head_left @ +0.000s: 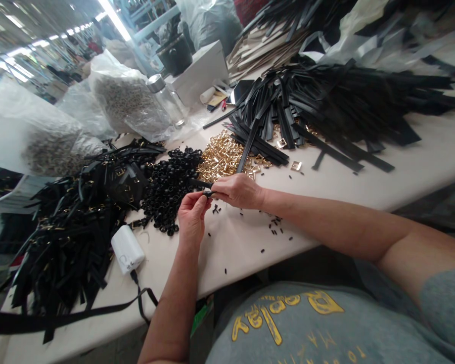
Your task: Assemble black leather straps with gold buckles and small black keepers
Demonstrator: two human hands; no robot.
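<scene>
The left hand [191, 215] and right hand [240, 191] meet, both pinching a narrow, flat black strap [200, 183] just in front of a heap of shiny gold metal buckles [220, 155]. Left of the heap lie small, round black loops [167, 197]; behind it, rightward, long, flat black strips [318, 101].

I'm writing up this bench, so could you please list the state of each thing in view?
left hand: pinching a black piece
right hand: gripping a black strip
gold buckles: loose, heaped
black loops: loose, heaped
strap pile: tangled
loose strips: heaped, fanned out
glass bottle: lid on
white device: cable plugged in
plastic bags: filled
</scene>
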